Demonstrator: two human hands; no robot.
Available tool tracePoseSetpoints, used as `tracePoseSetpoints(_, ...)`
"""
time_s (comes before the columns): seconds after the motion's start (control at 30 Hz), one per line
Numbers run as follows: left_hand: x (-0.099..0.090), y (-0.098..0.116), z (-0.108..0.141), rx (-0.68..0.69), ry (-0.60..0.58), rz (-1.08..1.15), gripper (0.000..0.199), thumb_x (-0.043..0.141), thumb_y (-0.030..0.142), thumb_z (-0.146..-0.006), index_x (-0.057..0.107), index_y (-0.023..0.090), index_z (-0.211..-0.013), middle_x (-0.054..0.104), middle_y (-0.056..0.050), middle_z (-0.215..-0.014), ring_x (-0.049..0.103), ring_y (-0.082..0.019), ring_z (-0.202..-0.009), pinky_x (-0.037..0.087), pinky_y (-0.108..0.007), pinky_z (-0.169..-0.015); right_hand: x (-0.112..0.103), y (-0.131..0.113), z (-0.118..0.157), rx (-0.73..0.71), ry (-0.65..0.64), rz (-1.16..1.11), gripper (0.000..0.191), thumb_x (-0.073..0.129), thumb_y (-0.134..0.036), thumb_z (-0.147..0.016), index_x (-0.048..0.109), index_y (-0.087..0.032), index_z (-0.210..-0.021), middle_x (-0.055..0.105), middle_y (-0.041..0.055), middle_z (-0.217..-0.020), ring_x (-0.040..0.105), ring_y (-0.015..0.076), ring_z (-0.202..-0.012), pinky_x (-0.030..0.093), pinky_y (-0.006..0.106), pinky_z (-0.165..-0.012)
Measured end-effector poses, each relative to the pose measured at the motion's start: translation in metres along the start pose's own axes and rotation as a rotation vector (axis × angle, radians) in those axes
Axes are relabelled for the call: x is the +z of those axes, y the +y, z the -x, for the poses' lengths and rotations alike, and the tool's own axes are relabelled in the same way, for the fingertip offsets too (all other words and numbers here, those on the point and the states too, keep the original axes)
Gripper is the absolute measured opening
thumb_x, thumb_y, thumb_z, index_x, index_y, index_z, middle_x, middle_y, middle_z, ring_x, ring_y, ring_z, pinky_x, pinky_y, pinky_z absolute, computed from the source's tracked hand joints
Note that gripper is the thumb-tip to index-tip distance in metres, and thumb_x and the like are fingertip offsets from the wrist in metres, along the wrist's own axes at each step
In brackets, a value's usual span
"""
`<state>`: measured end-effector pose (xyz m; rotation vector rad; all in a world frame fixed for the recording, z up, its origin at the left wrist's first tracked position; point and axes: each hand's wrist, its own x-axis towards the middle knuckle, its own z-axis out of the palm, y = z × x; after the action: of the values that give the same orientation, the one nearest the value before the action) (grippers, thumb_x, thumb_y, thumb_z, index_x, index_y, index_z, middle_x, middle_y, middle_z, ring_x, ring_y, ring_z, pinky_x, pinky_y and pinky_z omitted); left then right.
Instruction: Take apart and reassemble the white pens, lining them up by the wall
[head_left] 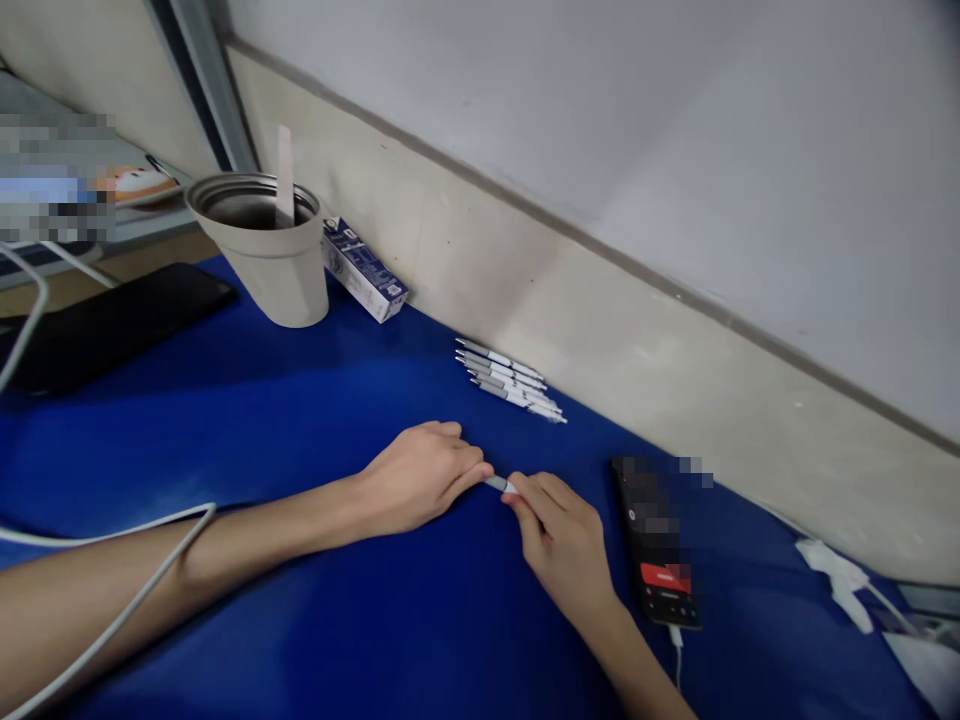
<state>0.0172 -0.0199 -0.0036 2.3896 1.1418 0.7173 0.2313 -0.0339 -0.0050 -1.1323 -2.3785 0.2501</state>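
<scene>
Pen pinched between both hands
Narrow grip: right hand closes on the slim barrel, left hand meets its end; sleek pens lie piled beyond.

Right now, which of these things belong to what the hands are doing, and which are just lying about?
In use: left hand, right hand, the pen between them, the row of pens by the wall.
Lying about: the cup, the small box, the phone, the white cable.
</scene>
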Motion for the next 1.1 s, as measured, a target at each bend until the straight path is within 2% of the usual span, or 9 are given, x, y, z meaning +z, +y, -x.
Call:
tracePoseSetpoints(0.07, -0.0021, 0.0006, -0.0001, -0.019, -0.004, 0.035, 0.037, 0.033, 0.034, -0.100, 0.056, 0.018, -0.076, 0.061, -0.001, -0.070, 0.051, -0.016, -0.069, 0.039, -0.030, -0.070, 0.0002, 0.0006, 0.0000, 0.011, -0.018, -0.003, 0.017, 0.046, -0.020, -0.094, 0.061, -0.021, -0.102, 0.061, 0.0050, -0.077, 0.056, 0.0169, -0.069, 0.044, 0.030, -0.063)
tracePoseSetpoints(0.2, -0.0045, 0.0031, -0.0009, 0.005, -0.009, 0.066, 0.020, 0.045, 0.036, -0.096, 0.054, 0.022, -0.106, 0.063, -0.002, -0.094, 0.056, -0.018, -0.083, 0.041, -0.029, -0.073, 0.0003, 0.0008, 0.0023, 0.062, -0.011, -0.014, 0.016, 0.046, -0.021, -0.094, 0.061, -0.021, -0.101, 0.060, 0.0056, -0.079, 0.055, 0.0172, -0.070, 0.044, 0.031, -0.065)
tracePoseSetpoints(0.37, -0.0024, 0.0049, -0.0042, 0.037, -0.072, -0.041, 0.031, 0.035, 0.036, -0.099, 0.056, 0.019, -0.083, 0.059, -0.002, -0.077, 0.052, -0.017, -0.074, 0.040, -0.033, -0.075, 0.0008, -0.0012, 0.0052, 0.100, -0.045, -0.037, 0.017, 0.044, -0.023, -0.095, 0.061, -0.021, -0.096, 0.060, 0.0056, -0.080, 0.055, 0.0173, -0.072, 0.043, 0.031, -0.066)
tracePoseSetpoints(0.53, 0.0002, 0.0024, -0.0033, 0.021, -0.001, -0.008, 0.020, 0.048, 0.038, -0.094, 0.054, 0.022, -0.104, 0.058, -0.002, -0.094, 0.052, -0.018, -0.080, 0.039, -0.031, -0.070, -0.0007, -0.0019, 0.0050, 0.145, -0.052, -0.033, 0.019, 0.043, -0.025, -0.096, 0.062, -0.021, -0.096, 0.059, 0.0054, -0.082, 0.055, 0.0164, -0.073, 0.043, 0.030, -0.067)
tracePoseSetpoints(0.63, 0.0019, 0.0012, -0.0031, 0.031, -0.032, -0.010, 0.015, 0.045, 0.033, -0.095, 0.054, 0.021, -0.098, 0.057, -0.002, -0.090, 0.050, -0.017, -0.076, 0.038, -0.030, -0.067, -0.0011, -0.0023, 0.0042, 0.132, -0.054, -0.045, 0.020, 0.043, -0.026, -0.096, 0.062, -0.020, -0.094, 0.059, 0.0044, -0.080, 0.054, 0.0154, -0.072, 0.042, 0.029, -0.067)
tracePoseSetpoints(0.73, 0.0017, 0.0015, -0.0039, 0.021, -0.047, -0.009, 0.023, 0.040, 0.035, -0.097, 0.056, 0.021, -0.090, 0.057, -0.002, -0.086, 0.050, -0.018, -0.078, 0.038, -0.032, -0.071, 0.0000, -0.0022, 0.0038, 0.113, -0.032, -0.054, 0.019, 0.044, -0.024, -0.096, 0.062, -0.019, -0.094, 0.058, 0.0035, -0.079, 0.053, 0.0144, -0.072, 0.042, 0.028, -0.068)
tracePoseSetpoints(0.9, -0.0026, 0.0040, -0.0036, 0.002, -0.040, 0.057, 0.022, 0.049, 0.037, -0.093, 0.051, 0.022, -0.109, 0.057, -0.004, -0.102, 0.052, -0.019, -0.087, 0.040, -0.032, -0.075, 0.0013, -0.0019, 0.0050, 0.112, -0.016, -0.050, 0.017, 0.046, -0.022, -0.095, 0.062, -0.018, -0.095, 0.057, 0.0033, -0.079, 0.052, 0.0137, -0.071, 0.041, 0.027, -0.067)
tracePoseSetpoints(1.0, -0.0024, 0.0037, -0.0035, 0.041, -0.050, 0.077, 0.012, 0.046, 0.030, -0.095, 0.051, 0.022, -0.102, 0.057, -0.001, -0.096, 0.051, -0.016, -0.080, 0.038, -0.031, -0.071, -0.0001, -0.0027, 0.0048, 0.109, -0.023, -0.050, 0.017, 0.046, -0.022, -0.095, 0.062, -0.018, -0.095, 0.057, 0.0032, -0.079, 0.052, 0.0136, -0.072, 0.042, 0.027, -0.067)
tracePoseSetpoints(1.1, 0.0002, 0.0023, -0.0043, 0.039, -0.018, 0.050, 0.015, 0.044, 0.032, -0.096, 0.054, 0.021, -0.096, 0.059, 0.000, -0.089, 0.050, -0.017, -0.078, 0.037, -0.031, -0.070, -0.0015, -0.0032, 0.0039, 0.098, -0.023, -0.042, 0.017, 0.046, -0.022, -0.095, 0.062, -0.018, -0.094, 0.057, 0.0031, -0.079, 0.052, 0.0136, -0.071, 0.041, 0.028, -0.067)
